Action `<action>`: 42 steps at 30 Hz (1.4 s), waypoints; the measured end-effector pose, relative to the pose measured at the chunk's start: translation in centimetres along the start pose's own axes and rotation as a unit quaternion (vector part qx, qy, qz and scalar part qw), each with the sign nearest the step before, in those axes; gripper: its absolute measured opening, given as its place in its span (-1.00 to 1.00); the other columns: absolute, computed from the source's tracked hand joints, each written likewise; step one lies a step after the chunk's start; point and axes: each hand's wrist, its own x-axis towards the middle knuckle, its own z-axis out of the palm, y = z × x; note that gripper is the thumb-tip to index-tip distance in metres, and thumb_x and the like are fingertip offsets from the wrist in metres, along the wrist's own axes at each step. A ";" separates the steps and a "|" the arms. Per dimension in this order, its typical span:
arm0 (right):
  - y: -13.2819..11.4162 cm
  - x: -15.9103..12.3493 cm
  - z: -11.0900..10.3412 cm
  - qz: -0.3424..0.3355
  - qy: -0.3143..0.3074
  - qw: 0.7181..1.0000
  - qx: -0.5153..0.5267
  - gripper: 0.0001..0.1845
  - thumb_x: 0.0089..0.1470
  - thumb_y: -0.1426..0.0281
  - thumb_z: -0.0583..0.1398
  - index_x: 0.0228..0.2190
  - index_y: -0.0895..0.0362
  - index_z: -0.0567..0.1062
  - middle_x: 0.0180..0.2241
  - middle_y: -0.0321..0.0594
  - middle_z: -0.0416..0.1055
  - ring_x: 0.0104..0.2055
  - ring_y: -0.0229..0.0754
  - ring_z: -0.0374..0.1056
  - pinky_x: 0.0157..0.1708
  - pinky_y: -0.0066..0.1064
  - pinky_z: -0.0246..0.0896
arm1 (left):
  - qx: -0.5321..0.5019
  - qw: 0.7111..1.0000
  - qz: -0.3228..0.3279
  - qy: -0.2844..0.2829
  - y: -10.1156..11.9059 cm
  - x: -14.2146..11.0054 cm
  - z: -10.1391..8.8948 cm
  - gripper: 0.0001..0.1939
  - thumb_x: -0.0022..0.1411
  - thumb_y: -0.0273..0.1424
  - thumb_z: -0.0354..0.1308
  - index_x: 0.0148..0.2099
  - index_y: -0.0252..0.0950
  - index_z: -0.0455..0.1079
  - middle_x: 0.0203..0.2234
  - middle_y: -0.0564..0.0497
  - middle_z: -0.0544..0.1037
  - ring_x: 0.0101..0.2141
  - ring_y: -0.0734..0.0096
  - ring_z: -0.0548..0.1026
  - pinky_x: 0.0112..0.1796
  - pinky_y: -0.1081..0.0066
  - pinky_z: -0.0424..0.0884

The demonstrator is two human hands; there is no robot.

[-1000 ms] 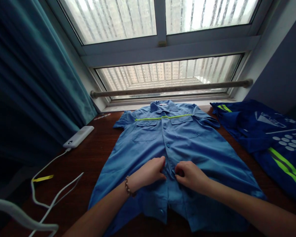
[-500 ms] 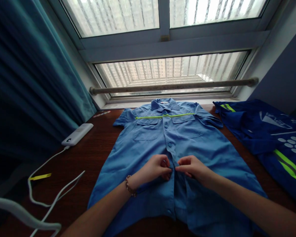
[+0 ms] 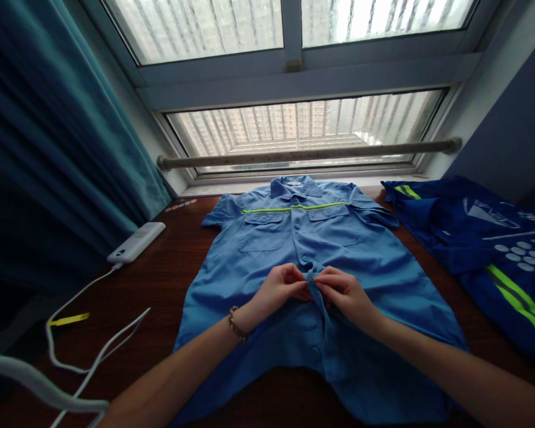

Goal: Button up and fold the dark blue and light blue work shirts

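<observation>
A light blue short-sleeved work shirt (image 3: pixel 258 267) lies front up, its collar toward the window and a yellow-green stripe across the chest. My left hand (image 3: pixel 288 284), with a beaded bracelet on the wrist, pinches the front placket below the middle button (image 3: pixel 305 259). Opposite it, my right hand (image 3: pixel 341 292) grips the other side of the same strip with bent fingers. Between the fingertips the placket is lifted and folded up. Whatever button lies under the fingers is hidden. Lower down, the two front edges hang apart near the hem.
A dark blue garment (image 3: pixel 468 238) with reflective strips lies at the right. On the left of the brown wooden table (image 3: pixel 160 285) are a white power bank (image 3: pixel 137 242), a white cable (image 3: pixel 102 353) and a yellow tag (image 3: pixel 70 319). A metal bar (image 3: pixel 307 153) crosses the window behind.
Both hands have moved slightly away from me and closer together, raising the placket between them. The shirt's lower hem has been drawn up, baring more table at the front.
</observation>
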 end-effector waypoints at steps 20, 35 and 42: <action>2.1 -0.3 1.5 -0.048 0.068 0.966 -0.245 -0.87 -0.12 0.52 0.18 -0.56 0.15 0.28 -0.55 -0.33 0.20 -0.51 -0.30 0.15 -0.51 -0.48 0.03 | 0.197 0.975 0.101 0.020 -2.9 -1.2 0.3 -0.76 0.04 -0.27 0.16 -0.40 -0.36 0.27 -0.53 0.08 0.35 -0.49 0.54 0.31 -0.47 0.54 0.23; 2.3 -0.4 1.5 0.018 0.025 0.996 -0.079 -0.70 -0.15 0.29 0.24 -0.42 0.13 0.23 -0.52 -0.37 0.21 -0.51 -0.34 0.16 -0.53 -0.51 0.07 | 0.000 0.996 0.073 0.048 -2.7 -0.6 0.7 -0.69 0.03 -0.35 0.18 -0.27 -0.28 0.08 -0.62 0.16 0.38 -0.57 0.57 0.37 -0.47 0.56 0.25; 2.5 -0.1 1.0 0.059 0.002 0.996 -0.060 -0.71 0.06 0.17 0.04 -0.51 0.13 0.19 -0.63 -0.41 0.09 -0.60 -0.37 0.06 -0.60 -0.52 -0.04 | 0.038 0.995 0.082 0.042 -3.1 -1.0 0.9 -0.70 0.05 -0.41 0.15 -0.24 -0.26 0.07 -0.55 0.13 0.42 -0.52 0.56 0.39 -0.49 0.58 0.20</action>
